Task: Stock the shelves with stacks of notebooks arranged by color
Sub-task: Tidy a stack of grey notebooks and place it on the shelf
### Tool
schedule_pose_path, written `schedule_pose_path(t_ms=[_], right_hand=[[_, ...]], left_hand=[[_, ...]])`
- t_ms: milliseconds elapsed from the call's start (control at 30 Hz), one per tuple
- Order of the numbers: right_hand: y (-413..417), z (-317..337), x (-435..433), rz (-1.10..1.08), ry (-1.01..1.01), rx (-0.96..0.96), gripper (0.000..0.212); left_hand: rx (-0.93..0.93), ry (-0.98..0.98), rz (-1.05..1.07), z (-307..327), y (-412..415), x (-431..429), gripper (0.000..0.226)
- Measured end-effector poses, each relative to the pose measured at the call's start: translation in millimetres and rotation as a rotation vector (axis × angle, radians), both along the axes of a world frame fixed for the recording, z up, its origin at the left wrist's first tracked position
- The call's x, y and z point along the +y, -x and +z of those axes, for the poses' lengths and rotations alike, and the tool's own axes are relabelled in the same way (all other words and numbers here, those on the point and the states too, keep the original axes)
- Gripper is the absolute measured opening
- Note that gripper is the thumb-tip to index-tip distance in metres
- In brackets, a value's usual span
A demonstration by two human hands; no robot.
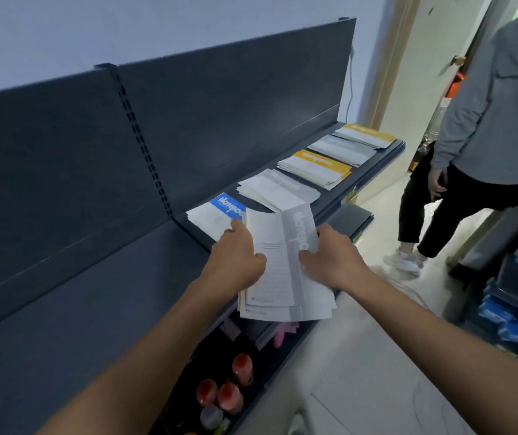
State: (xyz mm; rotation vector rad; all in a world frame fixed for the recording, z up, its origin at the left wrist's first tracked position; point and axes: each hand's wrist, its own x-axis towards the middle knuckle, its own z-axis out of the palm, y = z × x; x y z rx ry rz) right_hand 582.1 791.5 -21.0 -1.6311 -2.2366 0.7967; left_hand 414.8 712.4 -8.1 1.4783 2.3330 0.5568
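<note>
Shelf: a long dark shelf [144,277] with a tall dark back wall. Every place below is told from this shelf.
Other person: a person in a grey top [499,120] stands on the floor past the far right end of the shelf, well apart from the hands.
Far stacks: a yellow stack [367,135] lies at the far end of the shelf, then a grey stack [340,149], then a second yellow stack [317,167], then a second grey stack [278,188]. They lie side by side in a row.
Blue stack: a blue stack [216,215] lies nearest the middle of the shelf, partly under the left hand.
Held pile: a grey pile of notebooks [285,271] sits over the front edge of the shelf, just beside the blue stack. The books are a bit fanned out.
Left hand [235,259]: it curls round the left side of the grey pile, thumb on top.
Right hand [333,259]: it curls round the right side of the same pile, thumb on top.
Bottles: red bottles [226,387] stand on a lower shelf, under the hands.
Step now: I think the grey pile is being put down or picked up; I cannot tell which.
Next move: the pile needs its edges squared up. Then it needs a bare spot on the shelf, not on top of the blue stack.
</note>
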Motion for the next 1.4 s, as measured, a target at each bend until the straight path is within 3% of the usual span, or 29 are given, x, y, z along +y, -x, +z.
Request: schedule_pose_path(t_ms=[67, 200, 367, 600, 867, 1000, 1400], right_hand=[[-9.7, -0.9, 33.0, -0.027, -0.016, -0.004, 0.027], [-34.1, -5.8, 97.3, -0.063, -0.005, 0.012, 0.031], [-68.0, -5.2, 164.4, -0.099, 0.025, 0.049, 0.044], [-107.2, -16.7, 260.2, -0.119, 0.043, 0.051, 0.031], [-155.2, -24.3, 378.6, -0.012, 0.051, 0.067, 0.036], [-168.6, -25.0, 432.3, 0.057, 0.092, 0.064, 0.040], [-128.3, -35.9, 564.7, 0.243, 0.094, 0.019, 0.033]], left_hand=[[0.013, -0.010, -0.017, -3.7, -7.6, 39.3, 0.054], [-0.010, -0.036, -0.071, -12.7, -26.8, 113.2, 0.039], [-0.011, -0.010, -0.109, -13.0, -57.4, 189.8, 0.046], [-0.011, -0.016, -0.114, -12.7, -96.2, 279.0, 0.039], [-0.024, -0.059, -0.039, -19.2, -145.9, 380.4, 0.032], [-0.018, -0.046, 0.098, -24.2, -164.9, 417.1, 0.034], [-0.022, -0.043, 0.302, -31.6, -149.5, 515.5, 0.029]])
